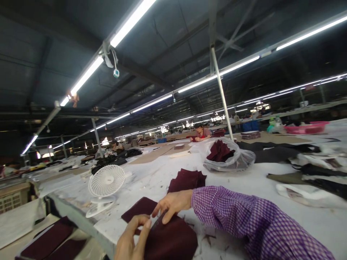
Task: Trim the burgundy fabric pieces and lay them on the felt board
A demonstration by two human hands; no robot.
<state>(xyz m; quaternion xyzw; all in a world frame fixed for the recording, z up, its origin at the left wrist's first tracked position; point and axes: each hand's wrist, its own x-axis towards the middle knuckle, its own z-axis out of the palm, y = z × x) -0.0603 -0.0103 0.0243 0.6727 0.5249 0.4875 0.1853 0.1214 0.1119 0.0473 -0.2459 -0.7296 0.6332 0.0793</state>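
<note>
A dark maroon fabric piece lies at the front of the white-covered table, with a dark edge along its upper left side. My right hand, in a purple checked sleeve, grips that edge, thumb on top and fingers curled beside it. My left hand meets it there, thumb and index fingertip pinched together. A small pale spot shows by these fingertips, too small to name. Another flat maroon piece lies just beyond my hands. Behind my right wrist sits a stack of maroon pieces.
A small white fan stands near the table's left edge. Farther back is a clear plastic bag holding maroon fabric. Dark cloth and a pink basin are to the right. Another person works at the far end.
</note>
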